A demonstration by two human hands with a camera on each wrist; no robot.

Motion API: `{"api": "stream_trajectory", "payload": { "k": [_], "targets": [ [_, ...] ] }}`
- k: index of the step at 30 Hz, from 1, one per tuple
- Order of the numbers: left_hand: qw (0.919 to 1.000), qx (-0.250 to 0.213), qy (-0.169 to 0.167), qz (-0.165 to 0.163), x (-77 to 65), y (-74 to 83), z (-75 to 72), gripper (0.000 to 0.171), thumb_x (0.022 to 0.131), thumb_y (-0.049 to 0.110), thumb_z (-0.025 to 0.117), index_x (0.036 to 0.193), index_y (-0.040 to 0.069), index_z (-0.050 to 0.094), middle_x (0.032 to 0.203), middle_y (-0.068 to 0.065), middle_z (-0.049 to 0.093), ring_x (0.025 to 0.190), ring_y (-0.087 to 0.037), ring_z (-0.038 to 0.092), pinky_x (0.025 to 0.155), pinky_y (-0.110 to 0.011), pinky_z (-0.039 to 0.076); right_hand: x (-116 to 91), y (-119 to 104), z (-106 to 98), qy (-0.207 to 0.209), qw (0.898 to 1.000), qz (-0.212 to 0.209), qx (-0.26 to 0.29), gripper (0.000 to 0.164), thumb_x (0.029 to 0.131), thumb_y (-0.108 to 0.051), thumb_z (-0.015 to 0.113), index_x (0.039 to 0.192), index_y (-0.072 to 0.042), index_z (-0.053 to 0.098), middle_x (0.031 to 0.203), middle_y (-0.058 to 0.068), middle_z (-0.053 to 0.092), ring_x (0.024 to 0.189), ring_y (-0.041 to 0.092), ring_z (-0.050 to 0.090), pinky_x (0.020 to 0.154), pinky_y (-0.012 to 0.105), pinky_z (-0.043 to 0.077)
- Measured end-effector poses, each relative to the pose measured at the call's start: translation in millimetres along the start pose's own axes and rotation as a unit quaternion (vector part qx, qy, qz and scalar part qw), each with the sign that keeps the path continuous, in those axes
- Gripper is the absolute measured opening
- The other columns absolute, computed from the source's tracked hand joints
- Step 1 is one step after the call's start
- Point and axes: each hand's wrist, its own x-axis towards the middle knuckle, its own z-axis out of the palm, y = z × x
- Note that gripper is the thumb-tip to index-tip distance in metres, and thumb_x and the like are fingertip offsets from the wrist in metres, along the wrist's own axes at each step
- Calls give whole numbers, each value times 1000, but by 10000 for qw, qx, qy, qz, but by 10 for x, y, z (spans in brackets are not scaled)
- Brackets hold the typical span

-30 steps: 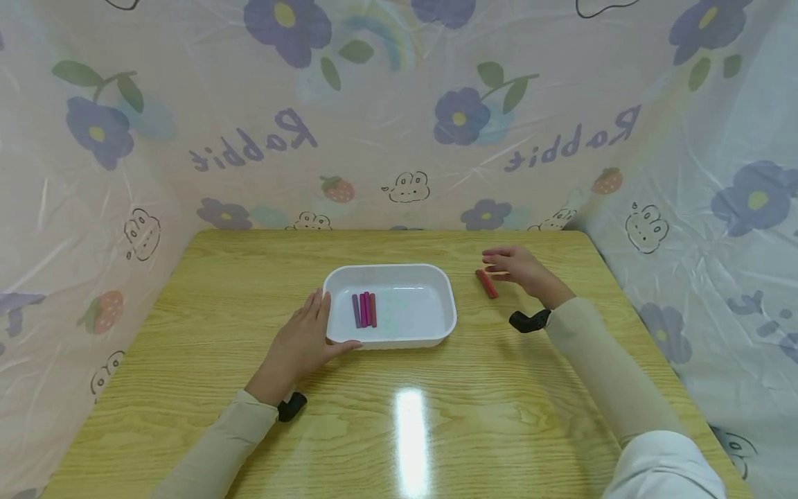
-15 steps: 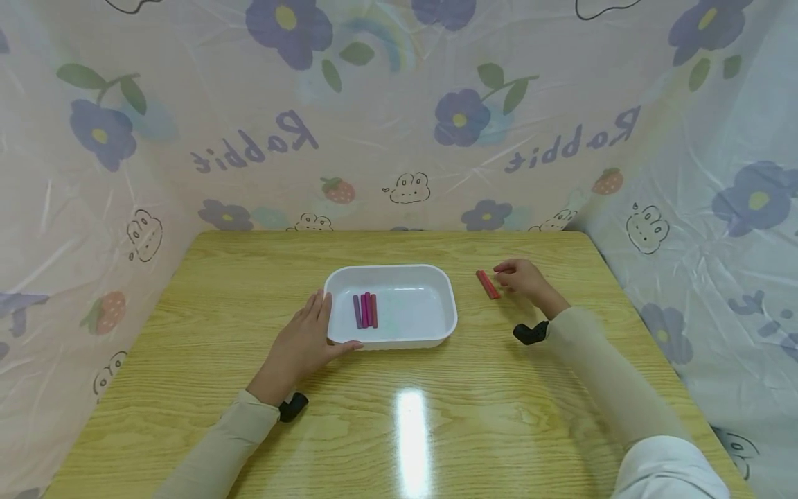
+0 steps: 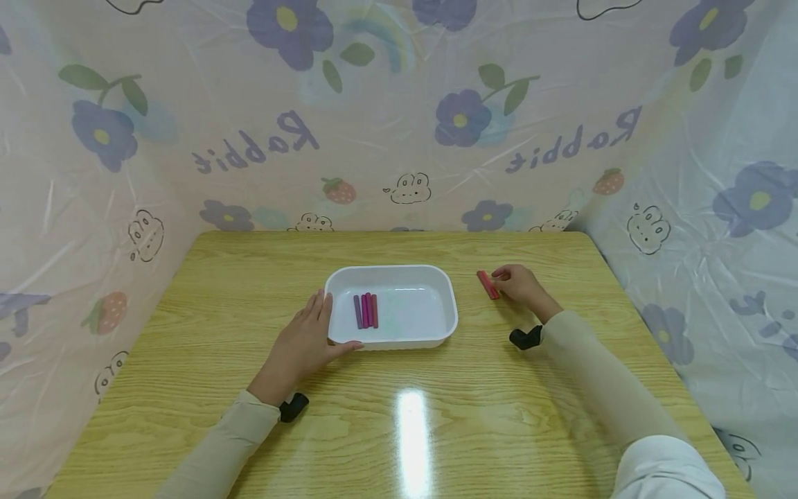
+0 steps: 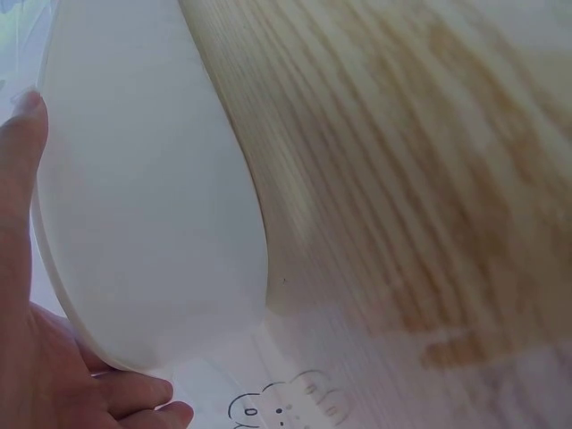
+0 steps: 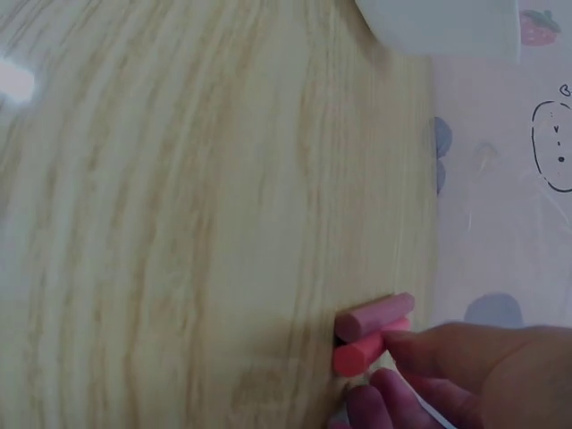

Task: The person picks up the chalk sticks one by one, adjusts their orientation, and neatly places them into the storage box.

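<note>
My left hand rests against the left end of a white plastic tray, fingers straight along its side and thumb at the front rim. In the left wrist view the hand lies along the rim of the tray. Inside the tray lie several purple, magenta and brownish-red sticks, side by side. Right of the tray, two chalk-like sticks lie together on the table. My right hand pinches the bright red stick; the duller, dark pinkish stick lies alongside it.
The wood-grain table reflects a bright light strip near its front. A patterned plastic sheet stands behind and at both sides. Black wrist devices sit on both wrists.
My right hand has come down and towards me, then in to the bright red stick, its fingers closing on it. The left hand and tray stay in place.
</note>
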Motion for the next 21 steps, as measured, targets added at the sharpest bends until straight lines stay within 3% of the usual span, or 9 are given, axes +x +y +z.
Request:
{"api": "stream_trajectory", "payload": {
  "k": [12,21],
  "targets": [
    [10000,21,-31,-27,-5,4,-12,115,72,82,42,147,-3,17,150,-23,16,138,-35,16,108,-47,22,8,-56,30,35,9994,289,-179,32,94,-19,55,116,5,58,111,23,57,99,33,55,83,44,46],
    [10000,48,-59,-9,-3,8,-17,116,73,82,42,147,-3,16,151,-23,16,138,-35,16,108,-47,23,39,-118,14,-95,9974,705,-113,31,94,-19,54,114,5,58,106,20,58,85,26,55,67,30,46]
  ]
}}
